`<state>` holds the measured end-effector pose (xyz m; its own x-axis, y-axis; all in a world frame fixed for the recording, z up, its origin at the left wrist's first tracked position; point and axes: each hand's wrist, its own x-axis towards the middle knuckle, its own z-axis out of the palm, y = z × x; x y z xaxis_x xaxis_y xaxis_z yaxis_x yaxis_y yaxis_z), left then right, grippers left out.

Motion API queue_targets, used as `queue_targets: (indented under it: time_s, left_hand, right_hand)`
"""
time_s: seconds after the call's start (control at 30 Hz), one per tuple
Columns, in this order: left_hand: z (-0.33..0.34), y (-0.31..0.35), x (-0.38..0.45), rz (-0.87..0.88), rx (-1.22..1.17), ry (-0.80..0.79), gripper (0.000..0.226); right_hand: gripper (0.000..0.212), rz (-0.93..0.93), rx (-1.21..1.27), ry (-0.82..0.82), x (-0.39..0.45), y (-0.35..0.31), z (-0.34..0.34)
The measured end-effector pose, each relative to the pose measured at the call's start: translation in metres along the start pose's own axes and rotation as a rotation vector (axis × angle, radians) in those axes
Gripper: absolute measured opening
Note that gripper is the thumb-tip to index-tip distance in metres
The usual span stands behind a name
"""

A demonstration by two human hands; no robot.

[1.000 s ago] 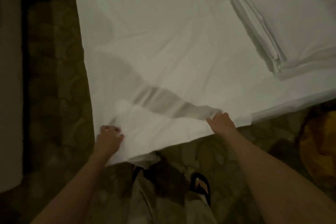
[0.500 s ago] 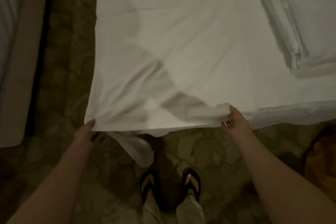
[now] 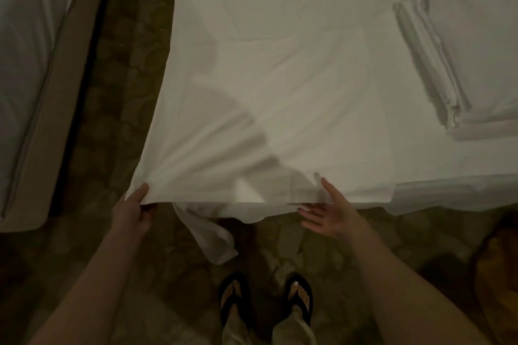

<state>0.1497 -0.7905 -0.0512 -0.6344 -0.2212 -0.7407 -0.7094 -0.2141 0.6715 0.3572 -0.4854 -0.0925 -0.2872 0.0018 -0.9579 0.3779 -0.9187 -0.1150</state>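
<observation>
A white sheet (image 3: 280,87) lies spread over the bed, its near edge hanging past the foot. My left hand (image 3: 133,211) pinches the sheet's near left corner, thumb on top, and the cloth fans into taut folds from that grip. My right hand (image 3: 328,211) is at the near edge further right, fingers straight and spread, palm up just under the hem, holding nothing. A loose flap of white cloth (image 3: 210,235) dangles below the edge between my hands.
A stack of folded white linen (image 3: 437,64) rests on the bed at the right. A second bed (image 3: 30,78) stands to the left across a patterned carpet aisle (image 3: 112,109). My sandalled feet (image 3: 266,297) stand at the bed's foot. Something orange (image 3: 501,269) sits at the lower right.
My right hand has let go of the sheet's edge and opened. My left hand keeps its hold on the corner and has drawn it out to the left.
</observation>
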Motion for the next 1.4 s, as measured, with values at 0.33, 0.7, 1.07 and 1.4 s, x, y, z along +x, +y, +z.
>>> queue_targets:
  time_s: [0.33, 0.7, 1.07, 1.4]
  left_hand:
    - [0.000, 0.041, -0.026, -0.010, -0.070, -0.077, 0.052]
    - [-0.005, 0.035, -0.069, 0.035, 0.069, -0.142, 0.042]
    - [-0.016, 0.011, -0.048, -0.001, 0.203, 0.015, 0.046]
    - [-0.025, -0.005, -0.014, 0.129, 1.224, 0.153, 0.032]
  right_hand:
    - [0.032, -0.444, 0.528, -0.053, -0.005, -0.006, 0.068]
    - [0.071, -0.801, 0.372, 0.403, -0.080, -0.079, 0.027]
    - [0.060, -0.819, 0.158, 0.576, -0.074, -0.040, 0.009]
    - [0.032, -0.419, -0.370, 0.676, -0.046, -0.014, -0.008]
